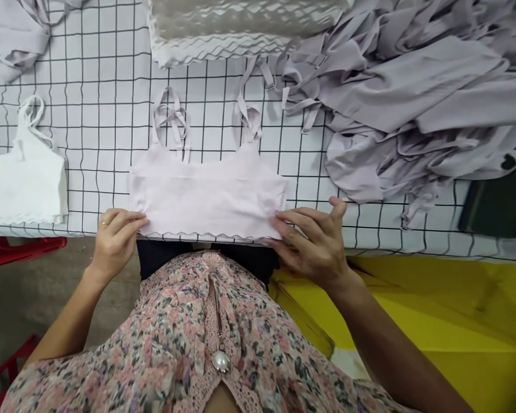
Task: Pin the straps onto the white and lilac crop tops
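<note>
A pale pink cropped top (208,198) lies flat on the white table with black grid lines (94,74), its thin straps folded toward the far side. My left hand (116,241) grips the near left corner of its scalloped hem. My right hand (309,246) rests spread on the near right corner, its fingertips on the fabric and its thumb raised. A white top (23,183) lies flat to the left, beyond my left hand.
A heap of lilac garments (413,109) covers the table's far right, and a stack of white scalloped fabric (241,23) sits at the far edge. Below the table's near edge are a yellow surface (434,304) and red plastic furniture (8,246).
</note>
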Tool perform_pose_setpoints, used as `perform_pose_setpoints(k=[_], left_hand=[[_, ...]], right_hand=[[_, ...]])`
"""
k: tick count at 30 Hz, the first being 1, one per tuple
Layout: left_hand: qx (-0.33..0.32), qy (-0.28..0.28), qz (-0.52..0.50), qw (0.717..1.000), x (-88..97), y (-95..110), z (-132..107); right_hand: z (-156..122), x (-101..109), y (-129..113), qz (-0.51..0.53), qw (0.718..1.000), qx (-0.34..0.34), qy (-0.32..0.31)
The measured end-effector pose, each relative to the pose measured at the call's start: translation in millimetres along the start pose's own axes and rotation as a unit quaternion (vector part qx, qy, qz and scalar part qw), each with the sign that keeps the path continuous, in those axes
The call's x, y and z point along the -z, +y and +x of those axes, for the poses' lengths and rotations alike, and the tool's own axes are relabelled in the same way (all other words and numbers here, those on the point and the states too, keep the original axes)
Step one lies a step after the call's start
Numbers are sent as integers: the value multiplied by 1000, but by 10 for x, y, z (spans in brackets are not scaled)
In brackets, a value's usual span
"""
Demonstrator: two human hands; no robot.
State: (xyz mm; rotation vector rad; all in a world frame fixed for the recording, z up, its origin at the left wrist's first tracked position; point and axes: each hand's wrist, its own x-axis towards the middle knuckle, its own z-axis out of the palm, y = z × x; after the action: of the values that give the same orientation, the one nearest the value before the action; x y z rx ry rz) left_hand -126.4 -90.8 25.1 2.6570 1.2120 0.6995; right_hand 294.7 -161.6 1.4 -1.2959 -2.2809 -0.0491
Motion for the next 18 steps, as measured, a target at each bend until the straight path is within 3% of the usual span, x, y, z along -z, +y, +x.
perform_pose_setpoints(k=[3, 7, 10, 14, 18], left_hand=[[33, -12, -15, 999, -69, 134, 85], [20, -102, 4, 995, -362, 239, 128], [33, -124, 21, 992, -510, 238, 38], [44, -66, -20, 997, -405, 149, 90], [103, 39, -41, 993, -255, -159, 604]], right_hand=[[15, -102, -90, -1, 999, -11, -53], [-57, -189, -178, -42, 983, -84, -157], [-205, -140, -194, -55, 976, -125, -168], [-217, -18, -140, -58, 989, -99, -92], [176, 17, 9, -47, 998, -49, -20]])
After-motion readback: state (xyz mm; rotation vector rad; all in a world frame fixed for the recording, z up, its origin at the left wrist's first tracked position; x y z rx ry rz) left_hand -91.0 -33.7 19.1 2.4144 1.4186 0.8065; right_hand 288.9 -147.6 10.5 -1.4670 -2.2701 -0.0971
